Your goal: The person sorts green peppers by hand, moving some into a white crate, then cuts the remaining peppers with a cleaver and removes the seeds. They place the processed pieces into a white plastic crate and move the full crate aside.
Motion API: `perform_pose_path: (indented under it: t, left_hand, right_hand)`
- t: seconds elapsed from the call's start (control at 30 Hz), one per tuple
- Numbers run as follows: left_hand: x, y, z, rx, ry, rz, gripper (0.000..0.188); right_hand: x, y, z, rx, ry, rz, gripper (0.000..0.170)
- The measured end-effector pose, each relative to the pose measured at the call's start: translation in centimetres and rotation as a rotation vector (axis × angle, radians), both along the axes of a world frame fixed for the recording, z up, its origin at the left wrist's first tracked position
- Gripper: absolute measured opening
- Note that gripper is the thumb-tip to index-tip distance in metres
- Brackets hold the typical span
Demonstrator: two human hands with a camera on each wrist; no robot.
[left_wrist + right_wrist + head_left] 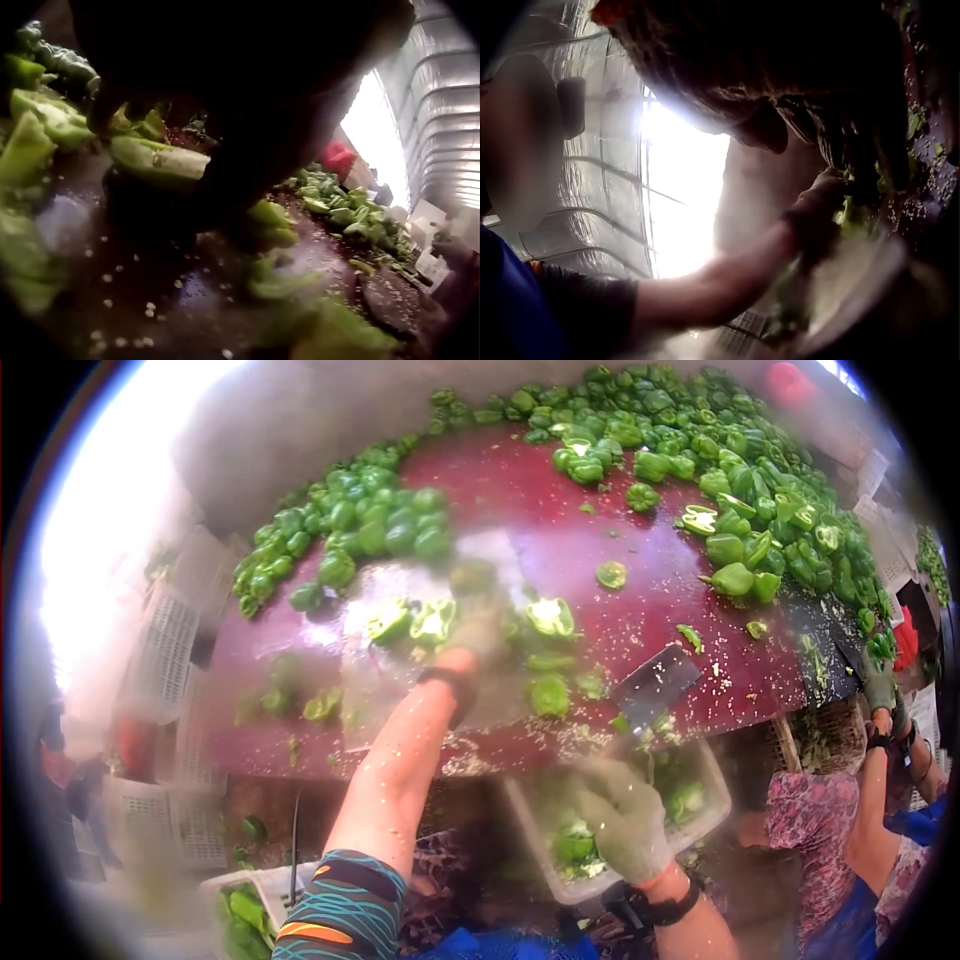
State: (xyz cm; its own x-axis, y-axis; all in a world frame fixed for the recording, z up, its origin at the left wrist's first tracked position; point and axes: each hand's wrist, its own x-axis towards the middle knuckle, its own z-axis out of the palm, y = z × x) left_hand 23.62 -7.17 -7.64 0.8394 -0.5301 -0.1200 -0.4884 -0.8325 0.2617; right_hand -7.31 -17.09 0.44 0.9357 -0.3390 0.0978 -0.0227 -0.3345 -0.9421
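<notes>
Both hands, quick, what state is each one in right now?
Left hand: cannot be told, too blurred and dark.
Pale-gloved right hand: open, nothing visibly held.

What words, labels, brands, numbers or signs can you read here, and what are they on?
None can be read in any view.
Pale box, left wrist view: any marks are too small and blurred to read.
Knife blade, head view: no legible lettering.

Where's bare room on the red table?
Far side of the red table, between left pepper heap and right pepper heap; also a lightly seeded patch between the broad blade and round pepper slice. The heaps and near edge are crowded.
</notes>
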Motion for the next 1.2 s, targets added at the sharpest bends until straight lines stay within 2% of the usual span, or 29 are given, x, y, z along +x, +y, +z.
perform_pose_path:
  t: [0.07, 0.13, 0.17, 0.2, 0.27, 0.3, 0.37, 0.4, 0.47, 0.53, 0.57, 0.6, 0.67, 0.73, 0.83, 0.87, 0.9, 0.93, 0.97, 1.07, 1.1, 1.2]
  left_hand:
    - [0.5, -1.2, -1.3, -0.001, 0.050, 0.004, 0.083]
    - [0.3, -0.8, -0.5, 0.020, 0.156, 0.023, 0.083]
    - [0.4, 0.2, -1.5, 0.006, 0.173, -0.051, 0.080]
    - [-2.4, 0.7, 0.7, 0.051, 0.134, -0.044, 0.074]
    - [-3.4, 3.1, -2.6, 0.023, -0.178, -0.177, 0.073]
    - [-2.6, 4.2, -4.3, 0.027, -0.072, -0.154, 0.074]
    - [-4.7, 6.0, -0.8, -0.188, 0.173, -0.064, 0.073]
    - [-5.8, 6.5, -0.1, -0.219, 0.214, -0.102, 0.073]
    - [-8.1, 7.5, 1.3, -0.282, 0.302, -0.175, 0.074]
    - [-13.4, 7.2, 8.0, -0.152, 0.215, -0.435, 0.072]
    - [-16.1, 7.0, 11.3, -0.113, 0.140, -0.552, 0.071]
    - [-18.6, 6.8, 13.2, -0.110, 0.020, -0.657, 0.070]
    - [-20.9, 7.5, 13.2, -0.193, -0.076, -0.741, 0.068]
    - [-21.2, 9.4, 12.4, -0.662, 0.127, -0.574, 0.065]
    - [-21.9, 10.6, 12.2, -1.176, 0.731, -0.092, 0.058]
    - [-23.0, 10.5, 13.5, -1.359, 0.909, 0.025, 0.054]
    - [-23.6, 10.0, 12.0, -1.406, 0.944, 0.062, 0.051]
    - [-23.7, 9.6, 10.0, -1.453, 0.966, 0.102, 0.048]
    - [-23.6, 9.8, 8.6, -1.495, 1.003, 0.145, 0.045]
    - [-23.5, 10.1, 5.9, -1.614, 1.169, 0.280, 0.040]
    - [-23.9, 10.0, 6.8, -1.728, 1.403, 0.327, 0.038]
    - [-24.3, 10.4, 7.3, -1.688, 1.267, 0.238, 0.042]
  right_hand:
    - [-0.1, -0.4, 0.9, 0.069, 0.114, -0.015, 0.026]
    - [-0.1, -0.6, 1.7, 0.121, 0.231, -0.011, 0.027]
    - [0.1, -0.5, 1.9, 0.150, 0.275, -0.002, 0.027]
    - [0.4, -0.4, 1.9, 0.206, 0.255, -0.003, 0.027]
    - [0.6, -0.2, 1.0, 0.308, 0.210, -0.003, 0.026]
    - [0.8, -0.2, -0.2, 0.278, 0.145, -0.005, 0.024]
    - [1.6, -0.1, -1.3, 0.343, 0.154, -0.027, 0.023]
    - [1.6, 0.0, -1.1, 0.374, 0.164, -0.044, 0.023]
    - [1.8, 0.8, 0.2, 0.683, 0.207, -0.069, 0.033]
    - [2.0, 1.4, 1.3, 0.763, 0.263, -0.048, 0.037]
    - [2.0, 1.5, 1.4, 0.740, 0.202, 0.038, 0.040]
    - [2.4, 1.8, -0.5, 0.617, 0.012, 0.152, 0.040]
    - [1.5, 2.1, -1.1, 0.886, -0.013, 0.329, 0.039]
    - [0.3, 2.9, -0.1, 0.961, -0.084, 0.305, 0.040]
    - [-0.5, 4.2, 2.3, 0.959, -0.213, 0.296, 0.044]
    - [-0.2, 4.4, 1.2, 1.081, -0.208, 0.263, 0.045]
    - [0.2, 4.6, 0.0, 1.203, -0.208, 0.226, 0.045]
    - [0.8, 5.2, -0.6, 1.094, -0.260, 0.215, 0.046]
    - [0.7, 5.9, -0.7, 0.841, -0.237, 0.209, 0.046]
    - [1.2, 5.4, -3.0, -0.188, -0.327, 0.078, 0.046]
    - [1.0, 4.7, -2.7, -0.491, -0.289, 0.023, 0.042]
    - [-0.4, 4.1, -0.3, -0.372, -0.198, 0.020, 0.039]
